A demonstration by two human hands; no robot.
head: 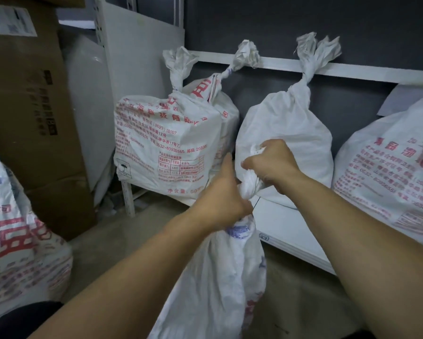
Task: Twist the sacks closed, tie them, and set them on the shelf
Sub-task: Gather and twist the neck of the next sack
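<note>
A white woven sack with red and blue print stands on the floor in front of me, its neck twisted into a tight rope. My left hand grips the twisted neck low down. My right hand holds the bunched top end just above and to the right. Behind them the low white shelf carries several tied sacks: one with red print at the left, another half hidden behind it, a plain one in the middle and a printed one at the right.
A tall cardboard box stands at the left against a white panel. Another printed sack sits on the floor at the lower left. The shelf's white back rail runs along a dark wall. Bare concrete floor lies between the box and the shelf.
</note>
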